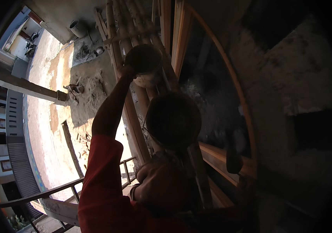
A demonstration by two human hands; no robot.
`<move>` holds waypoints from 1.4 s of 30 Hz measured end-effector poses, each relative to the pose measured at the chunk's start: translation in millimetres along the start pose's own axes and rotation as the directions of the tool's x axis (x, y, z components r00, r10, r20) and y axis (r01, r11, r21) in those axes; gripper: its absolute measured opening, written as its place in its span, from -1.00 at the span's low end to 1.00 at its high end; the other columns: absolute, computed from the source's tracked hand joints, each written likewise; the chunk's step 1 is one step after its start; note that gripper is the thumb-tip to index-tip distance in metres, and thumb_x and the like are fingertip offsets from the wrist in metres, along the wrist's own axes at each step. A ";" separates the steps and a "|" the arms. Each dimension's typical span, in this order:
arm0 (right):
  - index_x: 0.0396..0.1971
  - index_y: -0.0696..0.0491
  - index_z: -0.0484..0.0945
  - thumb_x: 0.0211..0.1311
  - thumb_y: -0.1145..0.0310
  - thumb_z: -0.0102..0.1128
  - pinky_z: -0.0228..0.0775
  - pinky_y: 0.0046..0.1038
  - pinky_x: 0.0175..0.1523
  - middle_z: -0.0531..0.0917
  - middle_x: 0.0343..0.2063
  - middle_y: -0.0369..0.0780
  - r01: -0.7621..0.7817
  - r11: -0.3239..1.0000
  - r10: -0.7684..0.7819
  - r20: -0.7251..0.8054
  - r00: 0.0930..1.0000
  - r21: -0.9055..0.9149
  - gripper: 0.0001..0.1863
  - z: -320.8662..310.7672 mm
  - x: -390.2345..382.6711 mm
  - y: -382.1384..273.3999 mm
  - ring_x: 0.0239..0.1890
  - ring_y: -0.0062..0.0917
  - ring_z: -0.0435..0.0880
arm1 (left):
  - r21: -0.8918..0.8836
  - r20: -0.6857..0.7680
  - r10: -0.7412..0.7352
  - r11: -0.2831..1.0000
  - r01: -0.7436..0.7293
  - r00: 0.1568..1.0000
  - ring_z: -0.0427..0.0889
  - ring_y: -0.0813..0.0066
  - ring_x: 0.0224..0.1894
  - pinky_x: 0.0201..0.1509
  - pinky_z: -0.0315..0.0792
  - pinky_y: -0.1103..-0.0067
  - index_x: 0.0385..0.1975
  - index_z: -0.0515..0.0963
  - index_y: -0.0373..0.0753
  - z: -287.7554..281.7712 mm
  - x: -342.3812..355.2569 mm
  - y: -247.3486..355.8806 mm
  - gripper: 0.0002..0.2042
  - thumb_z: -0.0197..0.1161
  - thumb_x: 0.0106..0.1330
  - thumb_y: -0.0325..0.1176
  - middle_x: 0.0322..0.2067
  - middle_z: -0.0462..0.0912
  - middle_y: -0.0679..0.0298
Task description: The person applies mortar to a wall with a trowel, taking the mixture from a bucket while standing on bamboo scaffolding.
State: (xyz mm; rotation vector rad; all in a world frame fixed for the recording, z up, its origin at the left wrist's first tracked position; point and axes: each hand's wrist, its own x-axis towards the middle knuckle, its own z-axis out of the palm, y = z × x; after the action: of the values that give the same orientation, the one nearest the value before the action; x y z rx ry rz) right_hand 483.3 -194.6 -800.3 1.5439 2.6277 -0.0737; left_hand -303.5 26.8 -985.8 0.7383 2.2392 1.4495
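Note:
My left arm, in a red sleeve, stretches forward over the scaffold. At its end my left hand (126, 72) is closed on the left rim of a round bucket (145, 58). A second, dark bucket (173, 120) stands nearer to me on the poles; its contents are too dark to make out. Low on the right, in deep shadow, my right hand (245, 188) is closed round the handle of a trowel (234, 161), whose blade points up beside the window frame.
Bamboo poles (135, 23) form the scaffold under the buckets. A wooden-framed dark window (216, 93) and a rough wall (306, 77) lie to the right. Below left are sunlit ground, a metal railing (53, 190), a concrete beam (26, 85) and another bucket (78, 28).

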 end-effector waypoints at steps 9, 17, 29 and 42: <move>-0.09 0.04 0.47 0.14 0.38 0.21 0.48 -0.24 -0.16 0.53 -0.22 -0.10 -0.178 0.891 0.019 0.359 0.933 0.417 -0.69 -54.9 60.6 -35.9 -0.22 -0.22 0.60 | -0.130 -0.122 -0.227 0.969 0.211 0.966 0.61 0.24 -0.67 -0.75 0.50 0.41 0.09 0.49 -0.23 -29.2 -46.2 64.2 -0.53 0.29 0.20 -0.18 -0.42 0.66 0.04; 0.06 0.06 0.44 0.26 0.36 0.12 0.48 -0.35 -0.24 0.53 -0.17 -0.12 0.065 0.948 -0.163 0.300 0.940 0.311 -0.64 -60.6 131.4 -71.1 -0.28 -0.28 0.61 | -0.143 -0.053 -0.248 0.961 0.238 0.967 0.69 0.15 -0.49 -0.71 0.59 0.44 0.12 0.49 -0.18 -44.5 -29.1 17.9 -0.50 0.30 0.18 -0.15 -0.19 0.64 0.00; 0.11 0.12 0.38 0.26 0.40 0.03 0.40 -0.11 0.08 0.57 -0.10 0.01 0.230 0.969 -0.245 0.219 0.944 0.094 -0.60 -71.8 290.7 -192.2 -0.01 -0.07 0.55 | -0.304 0.117 -0.214 0.922 0.240 0.970 0.19 0.12 0.35 0.33 0.21 0.32 0.40 -0.14 -0.44 -68.7 -259.7 80.2 -0.12 0.23 0.31 -0.05 0.35 0.07 -0.19; -0.28 0.03 0.66 0.23 0.37 0.01 0.57 -0.15 -0.10 0.70 -0.30 -0.04 0.532 0.846 -0.493 0.378 0.784 -0.001 -0.77 8.6 381.6 -258.1 -0.20 -0.16 0.71 | -0.395 0.445 -0.024 0.892 0.221 0.895 0.55 0.59 -0.25 -0.22 0.48 0.58 -0.10 0.51 -0.46 -33.5 -360.1 -16.0 -0.63 0.15 0.02 -0.56 -0.34 0.61 0.26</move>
State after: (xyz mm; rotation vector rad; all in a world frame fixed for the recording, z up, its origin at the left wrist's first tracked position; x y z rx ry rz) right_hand 73.7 10.5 -850.1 0.6514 2.6004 -0.2286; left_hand -40.4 -221.6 -977.7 0.6661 1.5237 1.4778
